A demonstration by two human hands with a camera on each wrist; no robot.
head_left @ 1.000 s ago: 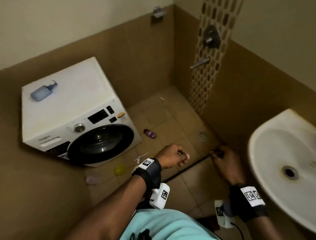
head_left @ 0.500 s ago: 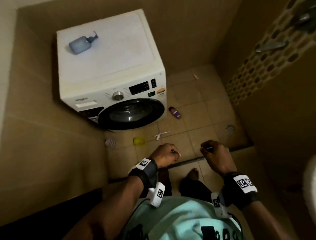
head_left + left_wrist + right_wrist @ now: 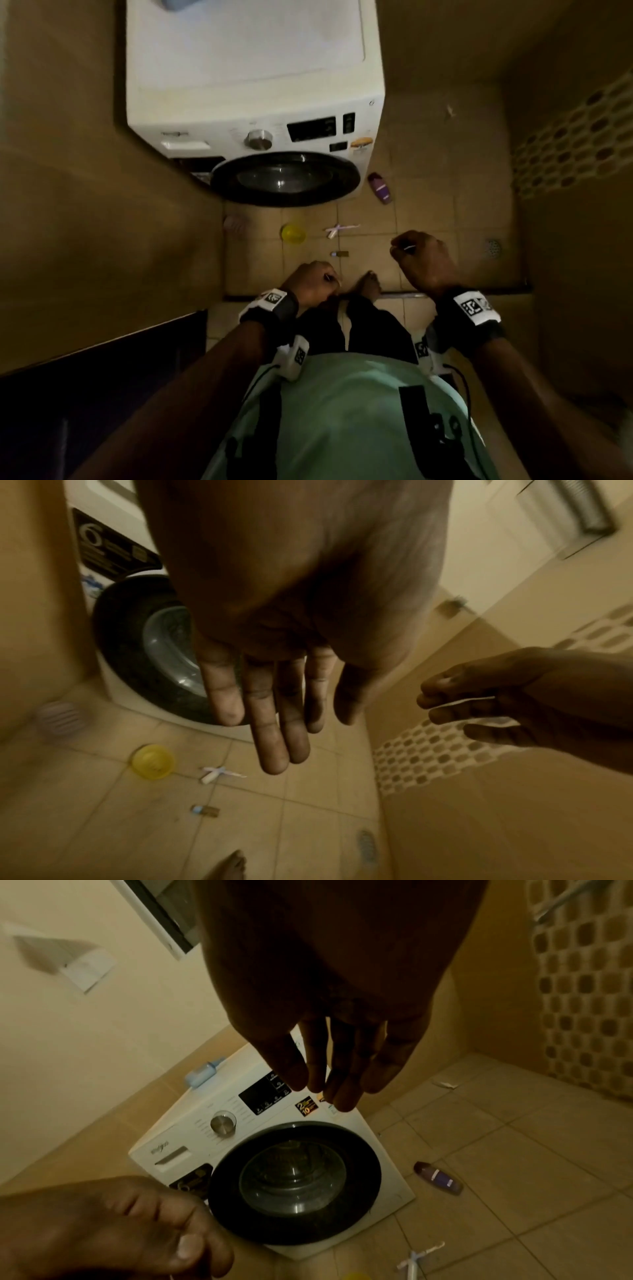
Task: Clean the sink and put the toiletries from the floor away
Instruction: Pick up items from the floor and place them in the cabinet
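Toiletries lie on the tiled floor in front of a white washing machine [image 3: 253,78]: a purple bottle [image 3: 379,187], a yellow cup [image 3: 293,233], a white and pink toothbrush [image 3: 340,229], a small tube [image 3: 339,254] and a pink ribbed dish [image 3: 234,222]. My left hand [image 3: 317,279] and right hand [image 3: 411,250] hang at waist height above them, holding nothing. In the wrist views the left hand's fingers [image 3: 274,737] and the right hand's fingers [image 3: 325,1074] hang loose and nearly straight. The sink is out of view.
A blue pump bottle [image 3: 202,1073] lies on top of the washing machine. A floor drain [image 3: 493,247] sits at the right by the patterned tile wall [image 3: 575,144]. A dark threshold strip [image 3: 462,293] crosses the floor under my hands; my bare foot [image 3: 370,286] is on it.
My head has turned left and down, so the sink has left the view and the washing machine fills the top. Both hands stay in front of me, empty.
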